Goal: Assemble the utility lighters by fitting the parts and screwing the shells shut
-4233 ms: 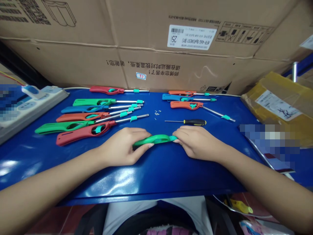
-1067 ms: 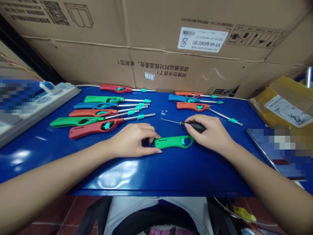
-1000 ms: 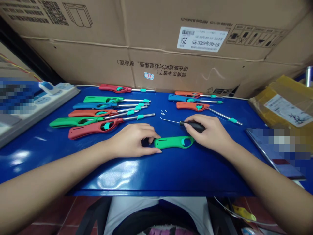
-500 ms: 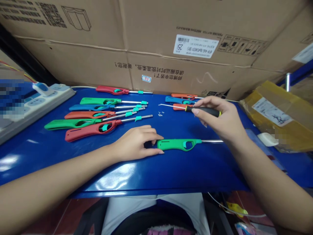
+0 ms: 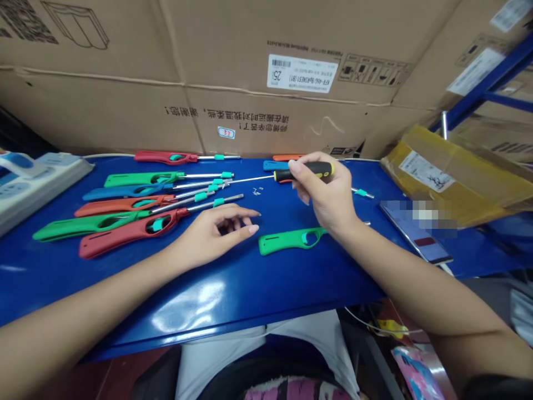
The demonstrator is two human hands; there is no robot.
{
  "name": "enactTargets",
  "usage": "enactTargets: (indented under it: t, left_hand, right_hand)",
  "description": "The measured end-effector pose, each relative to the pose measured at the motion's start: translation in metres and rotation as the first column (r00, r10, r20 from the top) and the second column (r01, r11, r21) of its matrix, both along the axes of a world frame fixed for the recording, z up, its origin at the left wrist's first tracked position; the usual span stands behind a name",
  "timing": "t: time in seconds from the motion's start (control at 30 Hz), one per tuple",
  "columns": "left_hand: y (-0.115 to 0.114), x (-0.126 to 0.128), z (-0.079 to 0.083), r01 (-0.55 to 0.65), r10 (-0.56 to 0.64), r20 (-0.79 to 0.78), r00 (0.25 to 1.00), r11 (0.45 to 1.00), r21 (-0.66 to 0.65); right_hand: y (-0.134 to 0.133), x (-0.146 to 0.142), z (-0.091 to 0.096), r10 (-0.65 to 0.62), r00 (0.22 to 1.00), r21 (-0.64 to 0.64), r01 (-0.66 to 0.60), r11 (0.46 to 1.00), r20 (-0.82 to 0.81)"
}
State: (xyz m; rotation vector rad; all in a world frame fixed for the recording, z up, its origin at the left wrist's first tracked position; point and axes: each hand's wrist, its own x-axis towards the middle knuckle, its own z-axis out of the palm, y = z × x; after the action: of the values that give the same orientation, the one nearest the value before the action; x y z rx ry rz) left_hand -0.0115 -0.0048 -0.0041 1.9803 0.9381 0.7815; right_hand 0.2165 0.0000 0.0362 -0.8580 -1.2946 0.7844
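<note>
My right hand grips a screwdriver by its black and yellow handle. Its thin shaft points left, with the tip over the metal tubes of the lighters; something tiny may be at the tip, too small to tell. My left hand hovers low over the table, thumb and index finger apart, holding nothing. Just right of those fingertips a green long-necked lighter lies untouched, its tube partly hidden behind my right wrist. Several tiny pale slivers lie between the hands.
More lighters lie in a row at left, among them a red one. Behind my right hand is a blue lighter. A power strip, a cardboard box, a yellow-taped parcel and a phone border the blue table.
My left hand has let go of the green lighter and drawn slightly left. My right hand has moved left with the screwdriver. The view has turned right.
</note>
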Motion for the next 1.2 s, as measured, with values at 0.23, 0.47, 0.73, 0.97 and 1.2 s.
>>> enactTargets:
  t: [0.23,0.47,0.73,0.97,1.2]
  left_hand:
    - [0.005,-0.001,0.0,-0.099,0.117,0.09,0.989,0.979,-0.179]
    - [0.005,-0.002,0.007,-0.173,0.192,0.168,0.967,0.977,-0.122]
    - [0.003,-0.003,0.004,-0.17,0.159,0.225,0.961,0.985,0.033]
    - [-0.001,-0.004,0.008,-0.207,0.169,0.195,0.966,0.96,0.191]
    - [-0.002,-0.004,0.011,-0.19,0.146,0.146,0.978,0.914,0.36]
  right_hand:
    - [0.001,-0.003,-0.005,-0.013,0.96,-0.193,-0.043,0.98,-0.281]
    - [0.006,0.005,-0.001,-0.062,0.959,-0.229,-0.003,0.973,-0.275]
    - [0.004,0.002,-0.002,-0.026,0.962,-0.249,-0.044,0.967,-0.27]
    - [0.002,0.001,-0.003,-0.013,0.961,-0.263,-0.063,0.963,-0.275]
    - [0.002,0.001,-0.003,-0.01,0.965,-0.255,-0.059,0.965,-0.262]
